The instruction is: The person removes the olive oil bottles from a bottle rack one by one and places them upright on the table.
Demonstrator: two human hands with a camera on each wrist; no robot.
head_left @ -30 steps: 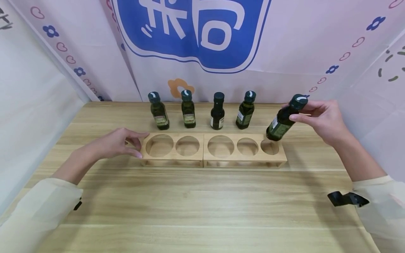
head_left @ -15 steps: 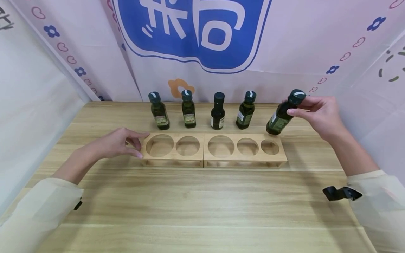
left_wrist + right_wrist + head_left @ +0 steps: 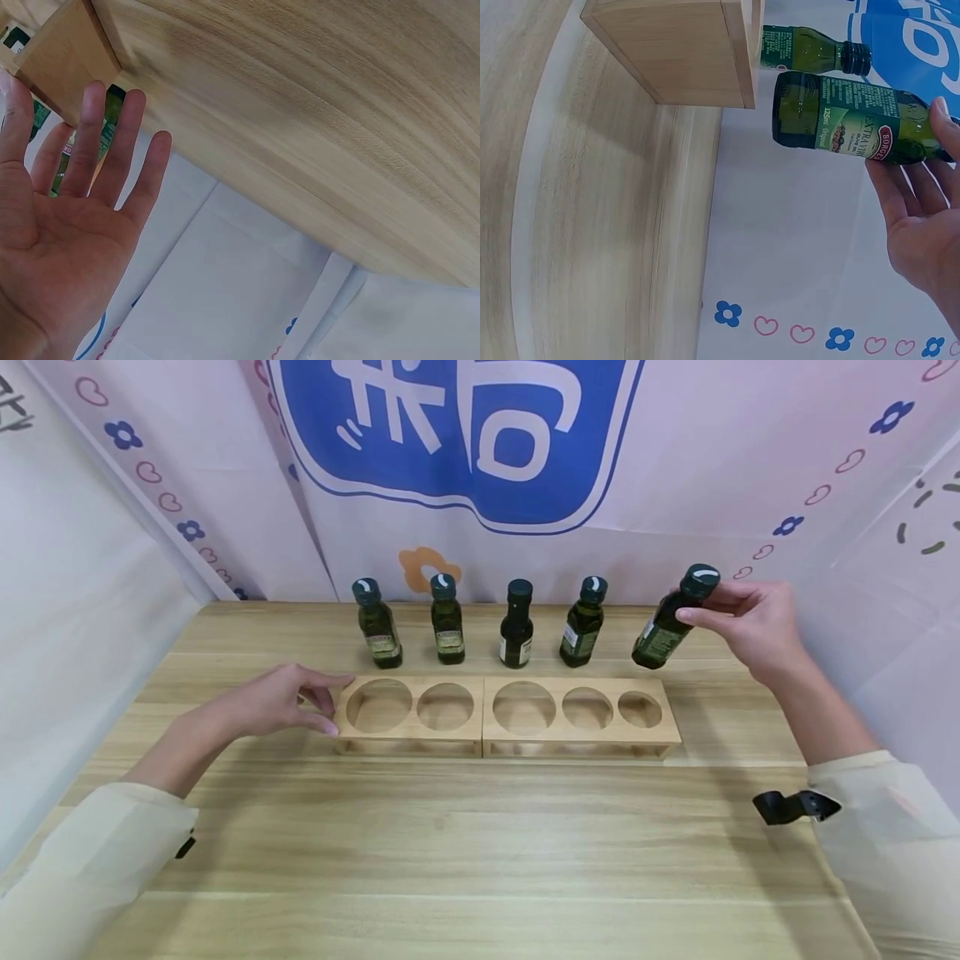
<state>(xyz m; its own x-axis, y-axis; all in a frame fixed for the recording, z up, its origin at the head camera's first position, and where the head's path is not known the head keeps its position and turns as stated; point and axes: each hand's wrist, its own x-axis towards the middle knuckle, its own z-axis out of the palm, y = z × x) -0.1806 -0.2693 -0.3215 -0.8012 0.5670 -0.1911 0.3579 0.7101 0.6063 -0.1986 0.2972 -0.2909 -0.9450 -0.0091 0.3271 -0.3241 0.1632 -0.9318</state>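
Note:
My right hand (image 3: pixel 757 625) pinches a small dark green olive oil bottle (image 3: pixel 657 642) by its neck, thumb in front and fingers behind. The bottle leans with its cap to the right, just behind the right end of a wooden rack (image 3: pixel 651 743) with three round holes. In the right wrist view, the bottle's green label (image 3: pixel 859 112) faces the camera. At the other end, my left hand (image 3: pixel 281 700) holds the left side of a two-hole wooden rack (image 3: pixel 408 740) between thumb and index finger. Its other fingers (image 3: pixel 120 150) are stretched out in the left wrist view.
Behind the racks stand several more green bottles in a row, among them a left one (image 3: pixel 378 631) and a slimmer one (image 3: pixel 516 631). Both racks sit end to end on the wooden table (image 3: pixel 480 852). A printed white cloth (image 3: pixel 675 468) hangs along the table's back edge.
My right hand has drawn the olive oil bottle back and slightly left, from over the smallest rack hole to behind the rack. The left hand has stayed in place.

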